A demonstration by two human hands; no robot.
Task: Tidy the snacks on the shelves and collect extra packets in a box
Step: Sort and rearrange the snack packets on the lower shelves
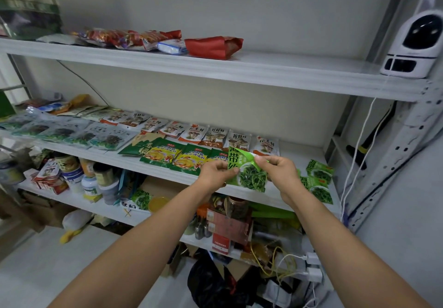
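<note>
Both hands' fingers [233, 170] pinching green seaweed packet [249, 176], mushroom packets [215, 136] behind

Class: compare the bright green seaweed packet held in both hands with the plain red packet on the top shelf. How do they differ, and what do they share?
The bright green seaweed packet shows dark seaweed and large characters; the plain red packet shows no readable print. The green one is pinched by the left hand and right hand, top corner bent; the red one lies untouched on the top shelf. Both are soft, crinkled pouches.
</note>
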